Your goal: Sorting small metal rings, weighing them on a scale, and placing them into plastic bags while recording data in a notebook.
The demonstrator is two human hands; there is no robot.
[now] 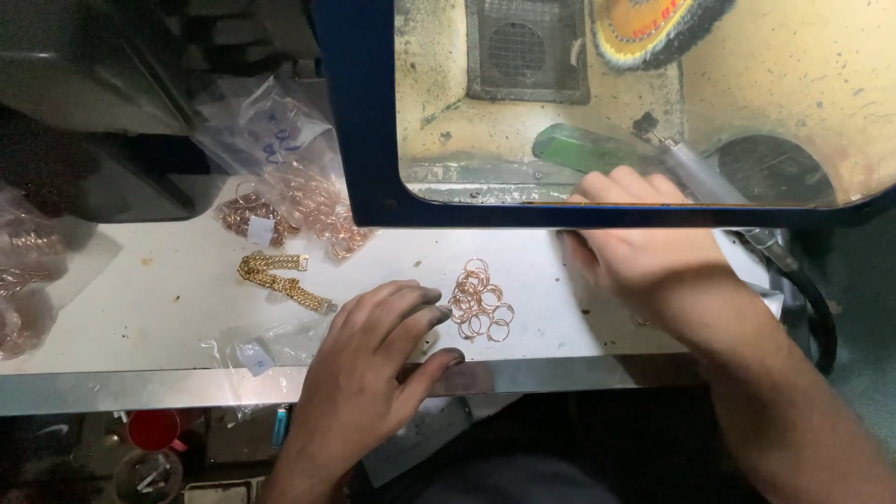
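My left hand (378,359) lies on the white bench near its front edge, fingers spread, fingertips just left of a small pile of copper-coloured rings (480,301). It holds nothing. My right hand (639,243) reaches under the blue-framed window (359,131) of a polishing box, fingers curled towards a grey handpiece (702,175) and a green bar (583,147); whether it grips anything is hidden by the frame.
A gold chain piece (280,278) lies left of my hand. Clear bags of rose-gold chains (308,201) sit further back, and an empty clear bag (261,350) is at the front edge. A buffing wheel (649,28) hangs inside the box. A black hose (821,313) runs on the right.
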